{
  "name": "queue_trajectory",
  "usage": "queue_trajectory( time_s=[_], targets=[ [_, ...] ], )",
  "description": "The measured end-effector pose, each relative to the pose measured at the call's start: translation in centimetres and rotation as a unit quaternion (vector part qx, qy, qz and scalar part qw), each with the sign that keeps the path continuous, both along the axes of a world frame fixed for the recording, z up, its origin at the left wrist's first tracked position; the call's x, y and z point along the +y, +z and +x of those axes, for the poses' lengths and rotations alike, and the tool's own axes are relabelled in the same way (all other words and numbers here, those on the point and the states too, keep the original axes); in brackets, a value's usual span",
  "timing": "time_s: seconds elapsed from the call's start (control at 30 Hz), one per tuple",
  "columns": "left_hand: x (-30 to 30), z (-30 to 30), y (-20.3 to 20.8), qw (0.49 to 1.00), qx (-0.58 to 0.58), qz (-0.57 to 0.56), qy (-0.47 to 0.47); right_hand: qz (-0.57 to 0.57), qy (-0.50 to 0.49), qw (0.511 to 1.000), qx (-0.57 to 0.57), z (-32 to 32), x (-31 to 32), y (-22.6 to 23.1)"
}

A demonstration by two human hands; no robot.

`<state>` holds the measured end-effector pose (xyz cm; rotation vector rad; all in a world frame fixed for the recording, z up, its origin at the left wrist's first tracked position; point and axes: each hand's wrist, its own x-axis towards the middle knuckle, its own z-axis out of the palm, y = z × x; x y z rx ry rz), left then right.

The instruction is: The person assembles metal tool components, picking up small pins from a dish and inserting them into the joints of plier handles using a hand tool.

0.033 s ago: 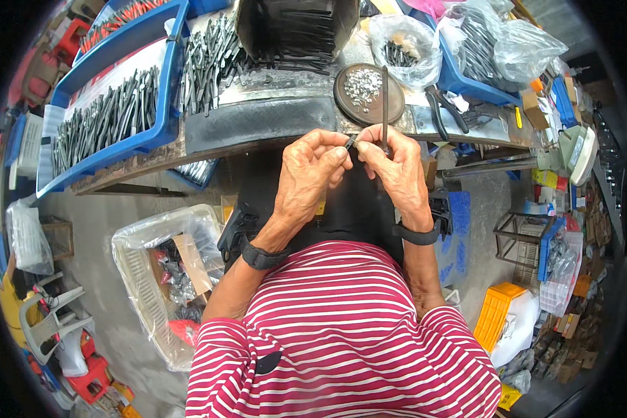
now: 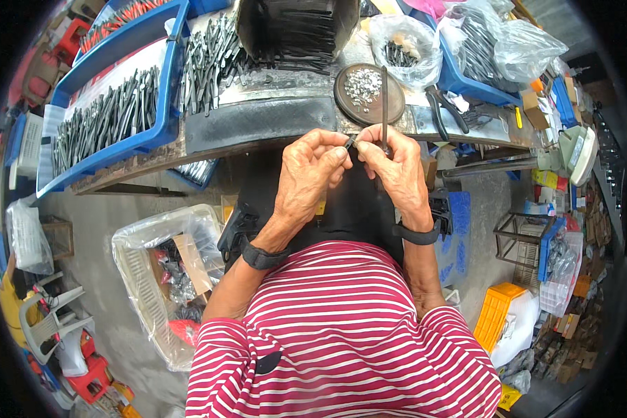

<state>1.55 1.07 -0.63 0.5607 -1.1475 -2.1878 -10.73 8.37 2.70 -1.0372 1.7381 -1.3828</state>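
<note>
My left hand [image 2: 312, 164] is closed, pinching a small dark part [image 2: 351, 141] between thumb and fingertips. My right hand [image 2: 396, 167] is closed too, its thumb and forefinger meeting at the right side of that part. A thin dark rod [image 2: 384, 104] rises from the right hand's grip, across a round brown dish [image 2: 397, 115]. Small shiny metal pieces [image 2: 362, 87] lie heaped in the dish, just beyond the hands. The fingers cover most of the small part, so its kind cannot be made out.
Blue trays [image 2: 168, 104] of dark slender pieces stand on the bench at left. A bin [image 2: 289, 35] is at the back, with black-handled pliers [image 2: 437, 111] and a plastic bag [image 2: 405, 52] at right. Below, a plastic-lined crate [image 2: 136, 279] sits on the floor.
</note>
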Motion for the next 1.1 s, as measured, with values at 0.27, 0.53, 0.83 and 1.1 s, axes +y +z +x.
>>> queue_trajectory(
  time_s=[0.27,0.53,0.83,1.1],
  targets=[
    [0.0,0.0,0.1,0.998,-0.038,-0.045,0.024,0.008,0.006,0.999,0.034,-0.2,-0.1,-0.1],
    [0.2,-0.1,0.3,0.994,-0.068,-0.07,0.04,0.005,0.001,0.998,0.067,-0.2,-0.1,0.0],
    [0.7,-0.8,-0.3,0.998,0.009,0.047,0.033,0.001,-0.022,0.998,0.054,-0.3,-0.1,-0.6],
    [1.1,-1.1,0.1,0.997,-0.036,-0.038,0.063,-0.011,-0.032,0.999,-0.003,-0.3,0.1,-0.3]
  ],
)
